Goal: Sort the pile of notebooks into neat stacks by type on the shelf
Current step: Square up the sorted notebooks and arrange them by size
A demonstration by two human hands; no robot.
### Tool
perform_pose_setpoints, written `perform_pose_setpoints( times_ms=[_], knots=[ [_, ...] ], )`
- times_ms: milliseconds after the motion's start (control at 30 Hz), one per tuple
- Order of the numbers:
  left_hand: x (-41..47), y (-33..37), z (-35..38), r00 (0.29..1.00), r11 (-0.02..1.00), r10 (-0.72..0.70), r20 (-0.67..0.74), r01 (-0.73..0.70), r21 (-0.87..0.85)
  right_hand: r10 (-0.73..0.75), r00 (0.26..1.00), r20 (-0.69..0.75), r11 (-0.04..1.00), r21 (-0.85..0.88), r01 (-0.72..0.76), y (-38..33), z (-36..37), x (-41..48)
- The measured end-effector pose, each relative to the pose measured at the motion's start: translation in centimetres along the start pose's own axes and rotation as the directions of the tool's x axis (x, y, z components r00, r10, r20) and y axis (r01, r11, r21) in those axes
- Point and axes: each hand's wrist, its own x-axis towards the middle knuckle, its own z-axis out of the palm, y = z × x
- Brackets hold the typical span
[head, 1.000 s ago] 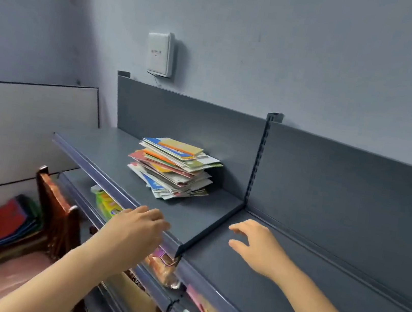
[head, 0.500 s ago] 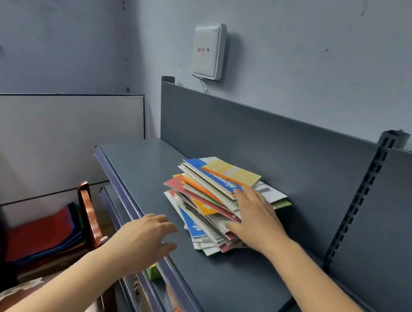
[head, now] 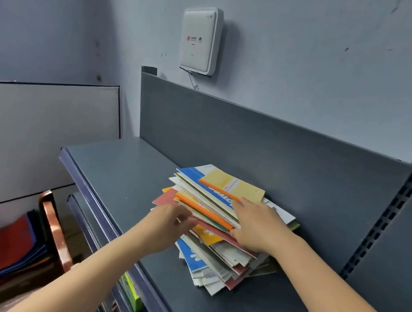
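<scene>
Head view: I see the pile of notebooks (head: 221, 227) lying fanned and uneven on the grey shelf (head: 122, 170), close to its back panel (head: 255, 141). The right hand (head: 261, 228) lies flat on the upper notebooks with its fingers straight, probably to steady them. The left hand (head: 164, 227) touches the pile's left edge, but blur hides whether it grips. Half a second ago the left hand hovered at the shelf's front lip, apart from the pile.
</scene>
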Motion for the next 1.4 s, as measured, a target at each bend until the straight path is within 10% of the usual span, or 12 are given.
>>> perform_pose_setpoints(
  times_ms=[200, 533, 1000, 1400],
  knots=[
    [2.7, -0.8, -0.8, 0.976, 0.829, -0.130, 0.173, 0.203, -0.522, 0.068, 0.997, 0.032, 0.998, 0.006, -0.068, -0.9, -0.3, -0.4],
    [3.6, -0.7, -0.4, 0.920, 0.504, -0.176, 0.351, 0.390, -0.771, 0.193, 0.976, -0.099, 0.979, -0.049, -0.199, -10.0, -1.7, -3.3],
    [2.7, -4.1, -1.1, 0.915, 0.345, -0.277, 0.292, 0.379, -0.859, 0.573, 0.818, 0.052, 0.687, 0.514, -0.513, -2.9, -1.5, -0.4],
    [-0.1, -3.9, -0.2, 0.851, 0.095, -0.442, 0.282, 0.357, -0.929, 0.373, 0.897, 0.236, 0.744, 0.502, -0.441, 0.6, -0.1, 7.8]
  ],
)
